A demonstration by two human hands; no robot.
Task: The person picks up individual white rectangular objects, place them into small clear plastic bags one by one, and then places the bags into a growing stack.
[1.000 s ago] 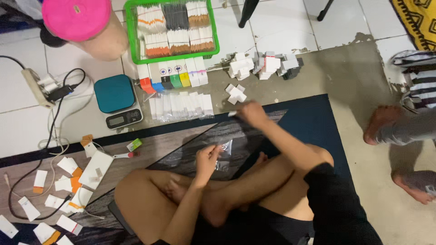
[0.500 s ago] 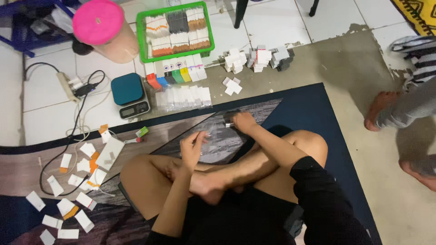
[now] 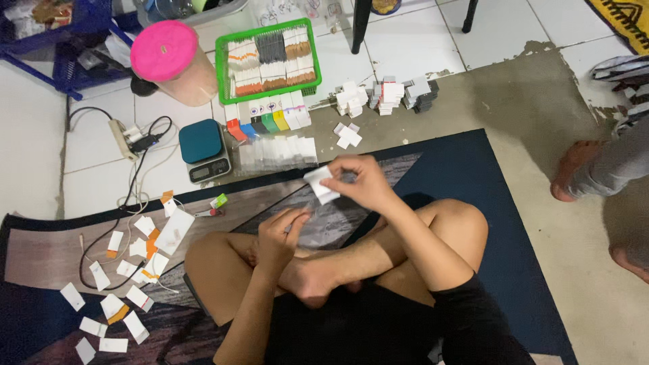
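Paper slip (image 3: 320, 185) sat pinched in my right hand (image 3: 365, 181), raised over the rug (image 3: 473, 169) for handling, while my left hand (image 3: 278, 233) gripped a clear plastic sleeve (image 3: 318, 226).

White paper slip (image 3: 320, 185) in the right hand (image 3: 362, 181). Green basket (image 3: 223, 57), its packets white with orange, brown and dark bands. Pink lid (image 3: 163, 50) on a pale jar. Teal-topped scale (image 3: 203, 150) with black base. Rug (image 3: 500, 223) dark blue, with a grey streaked panel. White slips (image 3: 111, 304), some orange-tipped. White floor tiles (image 3: 30, 135). Black shorts (image 3: 365, 331).
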